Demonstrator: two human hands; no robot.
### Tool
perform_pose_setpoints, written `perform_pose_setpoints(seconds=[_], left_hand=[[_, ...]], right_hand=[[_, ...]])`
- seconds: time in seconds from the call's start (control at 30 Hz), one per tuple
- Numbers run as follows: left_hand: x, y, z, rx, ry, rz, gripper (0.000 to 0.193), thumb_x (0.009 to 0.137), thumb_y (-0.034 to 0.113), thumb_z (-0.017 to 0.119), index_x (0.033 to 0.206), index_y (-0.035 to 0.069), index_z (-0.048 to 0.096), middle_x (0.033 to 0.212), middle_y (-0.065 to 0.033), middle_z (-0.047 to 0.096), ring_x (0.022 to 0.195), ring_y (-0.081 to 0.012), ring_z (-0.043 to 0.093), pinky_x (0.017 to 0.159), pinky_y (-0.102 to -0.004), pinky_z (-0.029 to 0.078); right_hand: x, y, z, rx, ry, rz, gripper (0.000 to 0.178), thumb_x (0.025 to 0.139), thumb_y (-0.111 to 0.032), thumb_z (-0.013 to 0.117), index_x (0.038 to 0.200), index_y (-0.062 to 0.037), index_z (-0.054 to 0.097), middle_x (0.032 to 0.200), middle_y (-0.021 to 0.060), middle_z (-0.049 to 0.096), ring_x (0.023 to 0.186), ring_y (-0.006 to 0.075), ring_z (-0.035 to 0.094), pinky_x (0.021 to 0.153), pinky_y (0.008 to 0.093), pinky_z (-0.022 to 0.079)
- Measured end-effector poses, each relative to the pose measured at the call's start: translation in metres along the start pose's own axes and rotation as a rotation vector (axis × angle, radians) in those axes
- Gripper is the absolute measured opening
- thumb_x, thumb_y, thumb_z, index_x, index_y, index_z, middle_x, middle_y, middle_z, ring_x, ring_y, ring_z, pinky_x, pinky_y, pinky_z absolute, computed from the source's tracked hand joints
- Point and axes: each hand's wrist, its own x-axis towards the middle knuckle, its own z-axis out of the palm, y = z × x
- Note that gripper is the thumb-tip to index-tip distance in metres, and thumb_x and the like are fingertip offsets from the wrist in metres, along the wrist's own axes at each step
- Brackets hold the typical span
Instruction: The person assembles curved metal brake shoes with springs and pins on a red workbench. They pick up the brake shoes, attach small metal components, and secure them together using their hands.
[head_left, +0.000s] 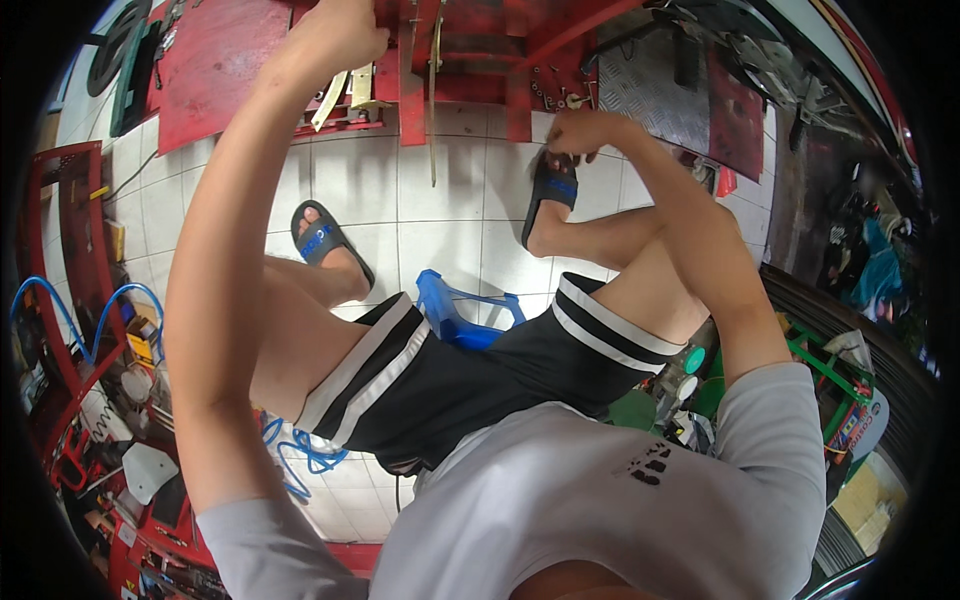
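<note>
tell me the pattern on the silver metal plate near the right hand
Raised tread pattern on the silver metal plate; head view.

At the near edge of the red platform (222, 90), a slim pale-gold strip (330, 101) lies slanted, just left of a broader pale-gold piece (362, 88). Farther right, small silvery parts (537, 90) and a round brass-coloured piece (574, 100) lie scattered near that edge, too small to tell one by one
</note>
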Motion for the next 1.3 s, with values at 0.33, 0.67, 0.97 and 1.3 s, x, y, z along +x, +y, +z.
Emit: perform_pose_setpoints(seconds=[0.33,0.67,0.97,1.3], left_hand=[[-0.029,0.004,-0.012,0.094,-0.198,-0.038,0.037,0.089,0.031,0.064,0.103,-0.003,0.065,0.093,-0.0225,0.069,0.086,-0.0365,0.068,0.077,-0.0447,0.053],[-0.037,0.009,-0.014,0.123,-0.198,-0.053,0.038,0.089,0.034,0.064,0.105,0.000,0.066,0.097,-0.0202,0.069,0.091,-0.0370,0.067,0.081,-0.0454,0.052],[-0.039,0.012,-0.023,0.094,-0.264,-0.106,0.038,0.090,0.034,0.064,0.107,0.000,0.065,0.103,-0.0192,0.067,0.096,-0.0366,0.066,0.082,-0.0462,0.052],[-0.038,0.006,-0.016,0.114,-0.224,-0.073,0.038,0.089,0.032,0.064,0.103,-0.003,0.065,0.093,-0.0221,0.068,0.088,-0.0363,0.067,0.078,-0.0453,0.053]], right_hand=[[0.097,0.077,0.016,-0.355,0.893,-0.049,0.028,0.085,-0.024,0.062,0.101,-0.0033,0.071,0.094,0.0207,0.070,0.089,0.0335,0.069,0.080,0.0434,0.056],[0.115,0.053,0.018,0.002,1.100,0.209,0.038,0.077,-0.027,0.074,0.099,0.0029,0.066,0.099,0.0288,0.066,0.097,0.0441,0.065,0.084,0.0490,0.055],[0.109,0.039,0.005,0.039,1.041,0.245,0.044,0.069,-0.024,0.079,0.103,0.0014,0.067,0.100,0.0301,0.066,0.099,0.0418,0.066,0.086,0.0469,0.056],[0.133,0.064,0.007,-0.026,1.241,0.272,0.032,0.074,-0.024,0.074,0.093,0.0014,0.068,0.098,0.0260,0.068,0.097,0.0400,0.067,0.086,0.0453,0.056]])
